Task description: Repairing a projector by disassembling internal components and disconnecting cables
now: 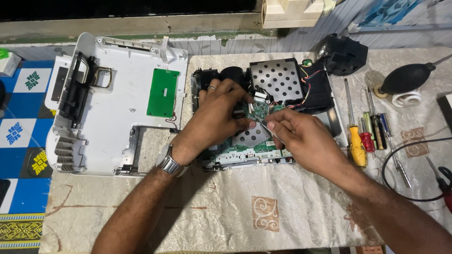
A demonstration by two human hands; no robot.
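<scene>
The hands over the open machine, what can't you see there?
- Head view: the board part under the left hand, covered by it.
- Head view: the thin tool's tip in the right hand, too small to tell.
- Head view: the scissors, cut off by the right edge.

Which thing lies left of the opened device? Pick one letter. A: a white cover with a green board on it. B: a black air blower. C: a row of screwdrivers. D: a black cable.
A: the white cover carrying the green board lies left of the opened device; the screwdrivers, air blower and cable all lie to its right.
</scene>
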